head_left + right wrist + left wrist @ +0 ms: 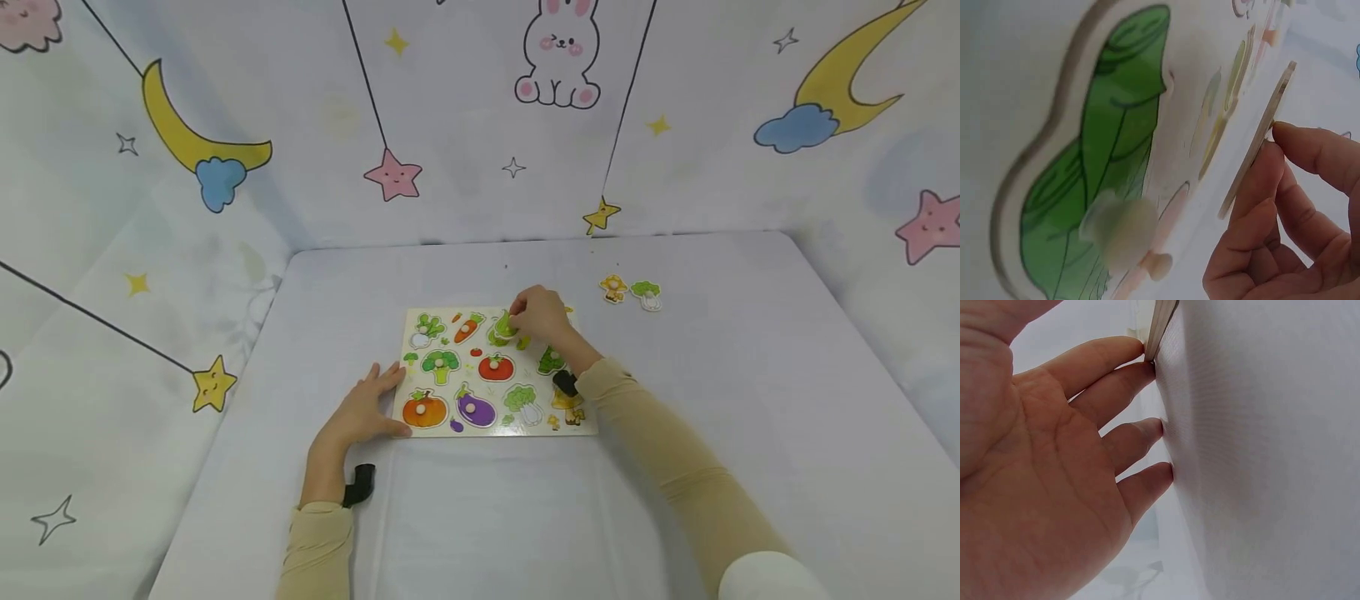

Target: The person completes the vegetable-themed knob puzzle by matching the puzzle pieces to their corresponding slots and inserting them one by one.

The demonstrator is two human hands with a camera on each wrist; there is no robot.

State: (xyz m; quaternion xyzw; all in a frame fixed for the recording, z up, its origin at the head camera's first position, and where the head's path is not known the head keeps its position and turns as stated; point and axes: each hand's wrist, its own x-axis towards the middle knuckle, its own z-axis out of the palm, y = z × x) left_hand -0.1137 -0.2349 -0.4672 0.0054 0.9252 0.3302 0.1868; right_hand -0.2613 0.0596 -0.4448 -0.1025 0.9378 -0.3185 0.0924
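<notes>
A wooden knob puzzle board (517, 431) with vegetable pictures lies flat on the table. My right hand (542, 315) is over its upper right part, pinching a green puzzle piece (504, 327) between thumb and fingers. In the right wrist view, that piece (1257, 147) is seen edge-on, tilted and apart from the board; its picture is turned away. My left hand (365, 408) rests at the board's left edge, fingers spread, thumb near the lower left corner. The left wrist view shows its fingertips (1150, 369) touching the board's side and the table.
A mushroom piece (613, 288) and a cabbage piece (647, 295) lie on the table beyond the board's right corner. Tomato (497, 367), eggplant (476, 408) and pumpkin (425, 410) pieces sit in the board. A patterned cloth (465, 108) hangs behind the table.
</notes>
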